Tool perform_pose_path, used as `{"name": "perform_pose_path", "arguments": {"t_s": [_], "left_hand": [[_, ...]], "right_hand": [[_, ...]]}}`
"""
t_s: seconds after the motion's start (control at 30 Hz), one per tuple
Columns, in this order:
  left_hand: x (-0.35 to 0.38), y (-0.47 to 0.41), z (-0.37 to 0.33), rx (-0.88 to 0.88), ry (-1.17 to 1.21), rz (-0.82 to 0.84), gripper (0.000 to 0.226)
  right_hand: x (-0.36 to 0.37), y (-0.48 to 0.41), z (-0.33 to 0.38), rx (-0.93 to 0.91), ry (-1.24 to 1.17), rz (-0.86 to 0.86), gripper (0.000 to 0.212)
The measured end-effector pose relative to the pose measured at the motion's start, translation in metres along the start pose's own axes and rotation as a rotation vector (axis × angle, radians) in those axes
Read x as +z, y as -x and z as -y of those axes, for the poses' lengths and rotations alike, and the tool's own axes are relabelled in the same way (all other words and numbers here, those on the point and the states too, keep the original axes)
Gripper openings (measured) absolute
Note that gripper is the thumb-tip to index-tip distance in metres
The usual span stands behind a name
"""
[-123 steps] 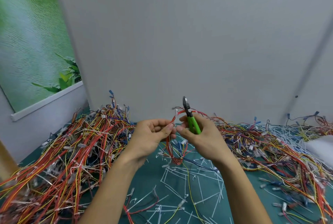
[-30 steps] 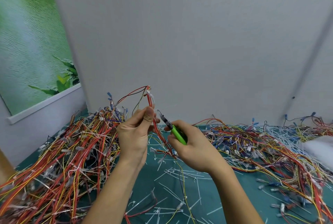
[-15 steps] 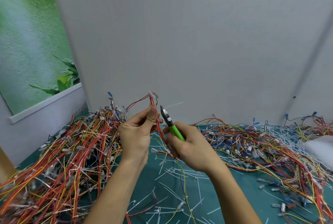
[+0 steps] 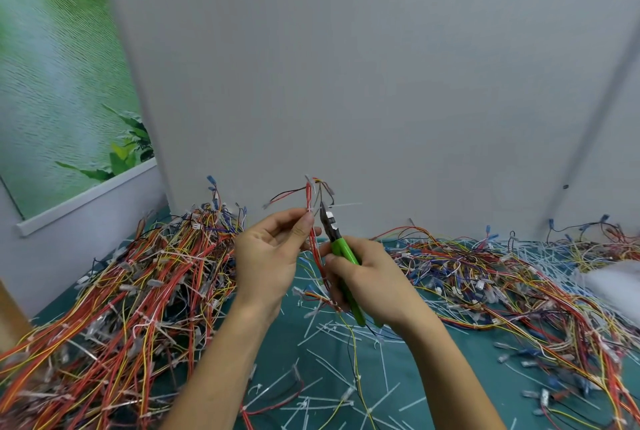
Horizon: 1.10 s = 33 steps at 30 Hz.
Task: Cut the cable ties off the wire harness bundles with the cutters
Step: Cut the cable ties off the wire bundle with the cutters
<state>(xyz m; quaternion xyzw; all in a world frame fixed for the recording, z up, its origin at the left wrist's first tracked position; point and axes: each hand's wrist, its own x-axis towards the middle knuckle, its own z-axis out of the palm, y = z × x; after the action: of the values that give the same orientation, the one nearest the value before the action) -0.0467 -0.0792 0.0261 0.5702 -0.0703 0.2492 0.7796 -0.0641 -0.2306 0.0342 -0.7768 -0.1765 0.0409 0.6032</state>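
My left hand [image 4: 273,256] pinches a thin red wire harness [image 4: 309,197] and holds it upright at the centre. A white cable tie [image 4: 341,205] sticks out sideways from the harness just above my thumb. My right hand [image 4: 367,280] grips the green-handled cutters [image 4: 337,246], jaws pointing up and slightly parted right beside the tie on the harness. The harness's lower wires hang down between both hands towards the green mat.
A big heap of red, orange and yellow harnesses [image 4: 138,291] covers the left of the green mat [image 4: 450,377]. Another tangle [image 4: 502,277] spreads over the right. Cut white ties [image 4: 329,343] litter the mat in front. A grey wall [image 4: 346,83] stands behind.
My right hand has raised the cutters and brought their jaws up to the tie on the harness. My left hand has shifted a little to the right with the harness.
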Motion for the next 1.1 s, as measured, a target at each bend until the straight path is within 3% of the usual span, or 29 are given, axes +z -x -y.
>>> {"name": "perform_pose_path", "arguments": {"t_s": [0.37, 0.53, 0.93, 1.1], "left_hand": [[0.0, 0.003, 0.009, 0.141, -0.214, 0.045, 0.015], [0.002, 0.005, 0.009, 0.166, -0.262, 0.051, 0.017], [0.003, 0.008, 0.005, 0.168, -0.303, 0.093, 0.028], [0.001, 0.006, 0.007, 0.159, -0.295, 0.101, 0.027]], "right_hand": [[0.001, 0.003, 0.008, 0.073, -0.08, 0.039, 0.02], [-0.001, 0.003, 0.006, 0.077, -0.007, 0.019, 0.028], [-0.001, 0.005, 0.012, 0.116, -0.034, 0.023, 0.02], [0.0, 0.005, 0.008, 0.116, -0.007, -0.007, 0.036]]}}
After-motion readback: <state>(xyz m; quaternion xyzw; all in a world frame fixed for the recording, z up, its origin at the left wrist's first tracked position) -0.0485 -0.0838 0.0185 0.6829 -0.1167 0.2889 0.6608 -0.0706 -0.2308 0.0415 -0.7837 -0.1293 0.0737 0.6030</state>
